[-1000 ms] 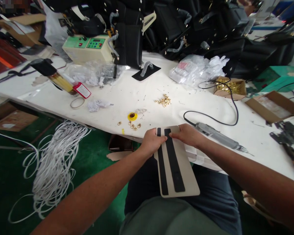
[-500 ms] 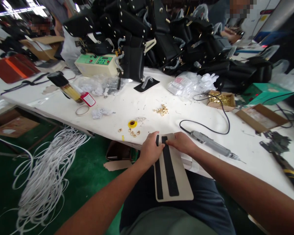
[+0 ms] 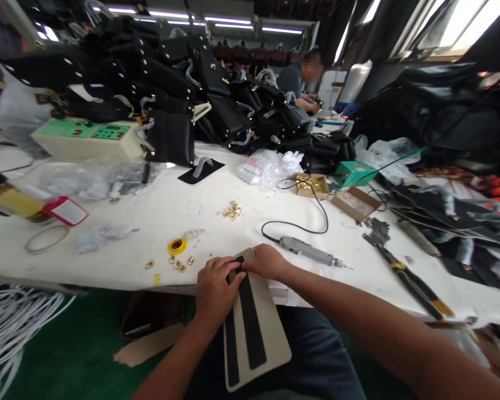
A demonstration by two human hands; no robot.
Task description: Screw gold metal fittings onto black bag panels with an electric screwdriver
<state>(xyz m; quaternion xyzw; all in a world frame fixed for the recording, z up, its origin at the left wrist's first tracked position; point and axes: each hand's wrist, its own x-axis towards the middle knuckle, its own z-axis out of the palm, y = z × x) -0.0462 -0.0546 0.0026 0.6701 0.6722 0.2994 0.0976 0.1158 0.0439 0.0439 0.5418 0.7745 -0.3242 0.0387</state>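
Both of my hands grip the far end of a flat beige panel with rounded corners and two black strips along it. My left hand is closed on the panel's left edge, its thumb on the wider black strip. My right hand pinches the top edge, thumb close to the left one. The panel slopes down from the table edge over my lap. Just beyond my hands lie a yellow tape roll and several gold metal fittings.
A grey electric screwdriver with a black cable lies to the right, beyond it long-handled pliers. Black bags are heaped at the back beside a control box. Another person sits behind. White cord lies at lower left.
My view has swung to the right, so the table's contents appear further left. My left hand's fingers have shifted over the panel's top end; both hands still hold it.
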